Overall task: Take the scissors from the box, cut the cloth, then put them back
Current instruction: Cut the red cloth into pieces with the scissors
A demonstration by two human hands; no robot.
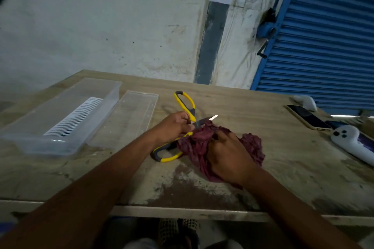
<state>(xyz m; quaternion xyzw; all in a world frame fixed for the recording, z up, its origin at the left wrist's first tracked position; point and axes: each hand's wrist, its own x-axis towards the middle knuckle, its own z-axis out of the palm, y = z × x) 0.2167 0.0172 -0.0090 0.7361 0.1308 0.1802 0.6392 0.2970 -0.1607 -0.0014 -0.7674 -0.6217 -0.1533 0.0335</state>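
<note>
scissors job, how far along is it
Done: the scissors are out of the clear box. In hand: the left hand works them, handles spread wide, while the right hand holds the maroon cloth against the blades. Left: finishing the cut and returning them.

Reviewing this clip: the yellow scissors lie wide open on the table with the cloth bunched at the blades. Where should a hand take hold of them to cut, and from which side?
Probably by the two yellow handle loops, coming from the left. The scissors are splayed open, one loop far, one near, and both loops are bare, while the maroon cloth and right hand cover the blade side. The left hand now grips near the pivot, which gives little leverage.
</note>
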